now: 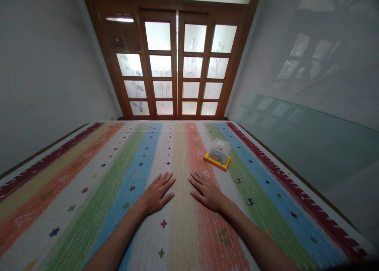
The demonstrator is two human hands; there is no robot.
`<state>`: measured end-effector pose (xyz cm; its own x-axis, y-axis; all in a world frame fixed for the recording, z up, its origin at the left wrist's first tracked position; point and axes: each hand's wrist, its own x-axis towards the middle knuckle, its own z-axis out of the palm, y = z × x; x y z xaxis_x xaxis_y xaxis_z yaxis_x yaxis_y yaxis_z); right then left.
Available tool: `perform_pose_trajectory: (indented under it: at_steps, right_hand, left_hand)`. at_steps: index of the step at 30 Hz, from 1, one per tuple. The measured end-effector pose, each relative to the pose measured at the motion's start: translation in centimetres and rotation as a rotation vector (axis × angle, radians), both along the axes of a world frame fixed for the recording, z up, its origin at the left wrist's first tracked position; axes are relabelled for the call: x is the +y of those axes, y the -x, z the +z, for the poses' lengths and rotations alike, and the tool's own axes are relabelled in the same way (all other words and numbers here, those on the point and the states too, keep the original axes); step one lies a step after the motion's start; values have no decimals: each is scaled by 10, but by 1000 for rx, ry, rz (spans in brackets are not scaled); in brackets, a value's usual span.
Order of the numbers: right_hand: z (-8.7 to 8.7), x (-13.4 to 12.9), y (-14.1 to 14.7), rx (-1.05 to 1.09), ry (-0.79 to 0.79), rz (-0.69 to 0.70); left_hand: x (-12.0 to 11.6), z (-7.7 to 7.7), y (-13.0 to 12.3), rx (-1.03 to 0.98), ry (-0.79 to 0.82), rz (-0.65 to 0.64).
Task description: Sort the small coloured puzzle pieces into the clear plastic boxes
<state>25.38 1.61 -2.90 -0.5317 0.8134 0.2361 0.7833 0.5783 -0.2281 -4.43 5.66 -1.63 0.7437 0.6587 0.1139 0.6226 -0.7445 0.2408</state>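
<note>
Left grip (157, 192) and right grip (209, 194) are lying palm-down on the cloth-covered surface (182, 227), fingers slightly spread, pinching nothing. Clear box (219, 150) is sitting on a yellow-orange base (213, 163), beyond the right grip, apart. Risk: if seated loosely, a sideways knock could be sliding it off. Box is apparently holding something pale; contents not identifiable.

Your left hand (156, 194) and right hand (209, 194) are bare, and so are your left forearm (122, 230) and right forearm (253, 230) as far as the view shows them. Your fingers (166, 179) look slim, with rounded tips; the nails are too small to make out. Each forearm is smooth in outline and tapers to a narrow wrist.
</note>
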Motion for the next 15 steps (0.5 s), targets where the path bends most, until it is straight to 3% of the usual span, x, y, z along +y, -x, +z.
perform_pose_trajectory:
  at_steps: [15]
  right_hand:
    - [0,0,-1,-6,-1,8]
  left_hand:
    - [-2,7,-3,39,38,24]
